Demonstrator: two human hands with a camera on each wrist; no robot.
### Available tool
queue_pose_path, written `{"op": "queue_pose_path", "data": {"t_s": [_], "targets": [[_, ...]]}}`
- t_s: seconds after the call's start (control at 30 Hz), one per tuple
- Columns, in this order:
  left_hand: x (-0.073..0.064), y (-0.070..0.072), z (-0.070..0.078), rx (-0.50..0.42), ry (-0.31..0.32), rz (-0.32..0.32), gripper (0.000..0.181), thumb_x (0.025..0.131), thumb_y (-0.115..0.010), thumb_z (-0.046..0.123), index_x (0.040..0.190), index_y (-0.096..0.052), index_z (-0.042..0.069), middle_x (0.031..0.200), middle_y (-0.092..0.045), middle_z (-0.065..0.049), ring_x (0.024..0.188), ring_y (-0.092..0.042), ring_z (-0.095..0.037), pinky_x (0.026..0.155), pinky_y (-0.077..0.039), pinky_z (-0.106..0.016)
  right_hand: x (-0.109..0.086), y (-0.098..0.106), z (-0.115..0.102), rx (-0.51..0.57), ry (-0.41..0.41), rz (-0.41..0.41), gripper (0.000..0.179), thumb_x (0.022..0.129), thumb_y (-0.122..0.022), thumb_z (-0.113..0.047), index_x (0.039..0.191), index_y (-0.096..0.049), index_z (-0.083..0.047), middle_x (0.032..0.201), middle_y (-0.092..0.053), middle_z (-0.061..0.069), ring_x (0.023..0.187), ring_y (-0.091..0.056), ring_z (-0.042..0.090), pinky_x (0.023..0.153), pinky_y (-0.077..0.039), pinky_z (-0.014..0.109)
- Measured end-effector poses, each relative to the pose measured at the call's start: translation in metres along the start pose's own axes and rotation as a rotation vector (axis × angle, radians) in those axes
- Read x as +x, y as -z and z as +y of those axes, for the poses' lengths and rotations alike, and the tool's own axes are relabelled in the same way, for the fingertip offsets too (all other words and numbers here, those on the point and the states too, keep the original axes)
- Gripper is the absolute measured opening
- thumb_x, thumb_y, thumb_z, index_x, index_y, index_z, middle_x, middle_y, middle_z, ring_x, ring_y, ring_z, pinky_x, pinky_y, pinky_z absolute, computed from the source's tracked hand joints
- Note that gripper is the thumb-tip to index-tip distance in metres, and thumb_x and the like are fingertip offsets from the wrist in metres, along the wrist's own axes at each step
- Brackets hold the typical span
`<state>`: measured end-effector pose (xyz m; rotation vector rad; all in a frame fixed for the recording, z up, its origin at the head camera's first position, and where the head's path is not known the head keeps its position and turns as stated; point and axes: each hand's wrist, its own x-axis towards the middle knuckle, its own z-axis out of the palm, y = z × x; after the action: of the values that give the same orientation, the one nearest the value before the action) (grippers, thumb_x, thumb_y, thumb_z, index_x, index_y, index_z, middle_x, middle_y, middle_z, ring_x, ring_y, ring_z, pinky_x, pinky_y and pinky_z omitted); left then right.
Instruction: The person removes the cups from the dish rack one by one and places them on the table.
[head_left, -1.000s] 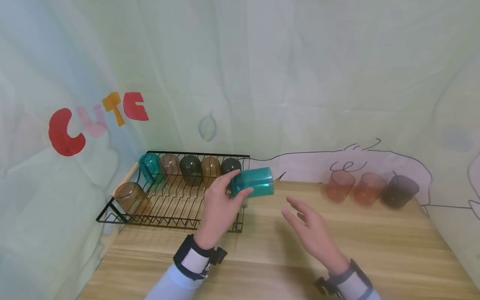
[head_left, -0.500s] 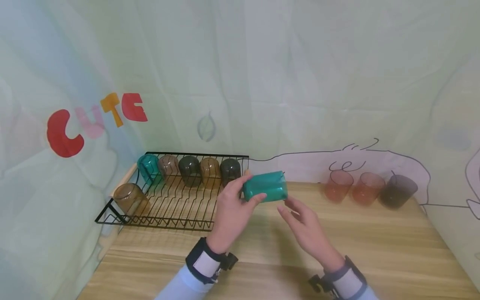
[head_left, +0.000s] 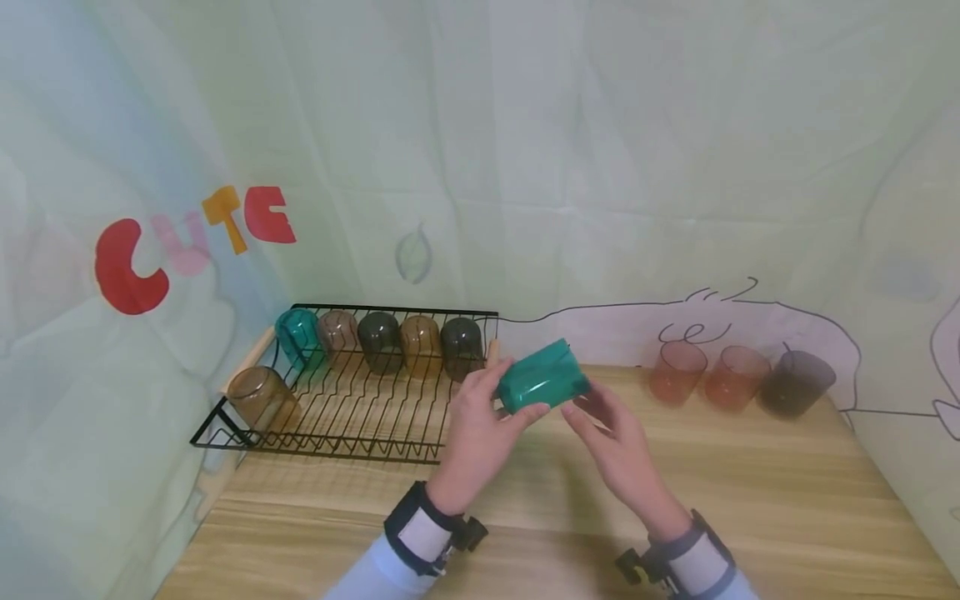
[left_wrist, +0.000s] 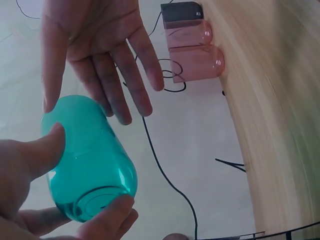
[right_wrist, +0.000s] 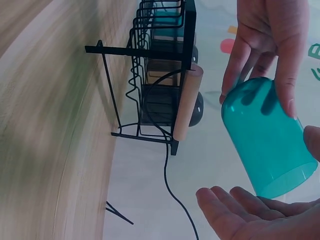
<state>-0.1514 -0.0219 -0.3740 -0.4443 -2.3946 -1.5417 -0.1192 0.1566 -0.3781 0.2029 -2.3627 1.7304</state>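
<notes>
A teal see-through cup (head_left: 543, 377) is held in the air above the table, lying tilted. My left hand (head_left: 480, 429) pinches it near its closed base, thumb on one side and fingers on the other. The cup's open mouth points towards my right hand (head_left: 622, 454). In the right wrist view the right hand's long fingers (right_wrist: 240, 212) lie nearly straight under the rim of the cup (right_wrist: 267, 142), with its thumb on the far side. From the left wrist, the same hand (left_wrist: 102, 47) spreads around the mouth; whether it bears on the rim I cannot tell.
A black wire rack (head_left: 352, 408) at left holds several upturned cups along its back and a brown cup (head_left: 258, 396) at its left end. Two pink cups (head_left: 678, 373) and a dark cup (head_left: 797, 383) stand at the back right of the wooden table (head_left: 750, 483).
My left hand has carried the teal cup rightwards, away from the rack, to my right hand. The cup has tilted, its mouth end rising. The right hand has moved little and now meets the rim end.
</notes>
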Motion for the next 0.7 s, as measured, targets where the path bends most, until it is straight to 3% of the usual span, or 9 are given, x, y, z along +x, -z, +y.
{"op": "queue_pose_path", "data": {"t_s": [0.2, 0.33, 0.4, 0.47, 0.57, 0.7], "targets": [[-0.001, -0.005, -0.003, -0.043, 0.004, 0.009, 0.068, 0.071, -0.077, 0.041, 0.13, -0.052, 0.017, 0.123, -0.046, -0.011, 0.105, -0.053, -0.026, 0.067, -0.049, -0.019, 0.005, -0.004, 0.016, 0.074, 0.022, 0.019, 0.067, 0.087, -0.065, -0.036, 0.141, -0.034, -0.011, 0.136, -0.043, 0.007, 0.117, -0.049, 0.022, 0.087, -0.045, 0.031], [-0.002, -0.009, -0.004, -0.049, 0.04, 0.008, 0.075, 0.067, -0.078, 0.047, 0.128, -0.051, 0.012, 0.126, -0.049, -0.012, 0.1, -0.057, -0.029, 0.065, -0.05, -0.021, 0.007, -0.007, 0.015, 0.131, 0.033, 0.038, 0.076, 0.082, -0.07, -0.036, 0.142, -0.031, -0.015, 0.137, -0.041, 0.008, 0.115, -0.05, 0.023, 0.085, -0.046, 0.031], [-0.002, -0.01, -0.005, -0.073, 0.057, -0.005, 0.088, 0.066, -0.079, 0.047, 0.138, -0.041, 0.013, 0.128, -0.049, -0.01, 0.1, -0.058, -0.029, 0.067, -0.05, -0.022, 0.008, -0.008, 0.014, 0.145, 0.024, 0.045, 0.079, 0.08, -0.072, -0.037, 0.143, -0.029, -0.017, 0.137, -0.041, 0.008, 0.115, -0.05, 0.024, 0.083, -0.047, 0.031], [-0.004, -0.012, -0.006, -0.095, 0.07, -0.02, 0.09, 0.065, -0.08, 0.046, 0.138, -0.039, 0.012, 0.128, -0.05, -0.009, 0.1, -0.058, -0.028, 0.068, -0.05, -0.022, 0.008, -0.009, 0.012, 0.153, 0.013, 0.055, 0.082, 0.078, -0.074, -0.037, 0.143, -0.028, -0.018, 0.137, -0.041, 0.007, 0.113, -0.051, 0.024, 0.081, -0.048, 0.032], [-0.004, -0.016, -0.008, -0.125, 0.041, -0.049, 0.087, 0.067, -0.079, 0.043, 0.139, -0.04, 0.012, 0.124, -0.053, -0.006, 0.101, -0.058, -0.022, 0.069, -0.05, -0.022, 0.008, -0.01, 0.011, 0.141, 0.014, 0.067, 0.083, 0.076, -0.075, -0.037, 0.143, -0.028, -0.02, 0.137, -0.041, 0.006, 0.112, -0.052, 0.024, 0.081, -0.049, 0.032], [-0.004, -0.021, -0.012, -0.134, -0.031, -0.073, 0.063, 0.071, -0.078, 0.037, 0.124, -0.054, 0.014, 0.114, -0.058, -0.002, 0.1, -0.058, -0.014, 0.067, -0.05, -0.023, 0.01, -0.012, 0.01, 0.128, 0.05, 0.084, 0.08, 0.075, -0.076, -0.035, 0.14, -0.032, -0.022, 0.135, -0.043, 0.004, 0.11, -0.053, 0.022, 0.082, -0.048, 0.031]]}}
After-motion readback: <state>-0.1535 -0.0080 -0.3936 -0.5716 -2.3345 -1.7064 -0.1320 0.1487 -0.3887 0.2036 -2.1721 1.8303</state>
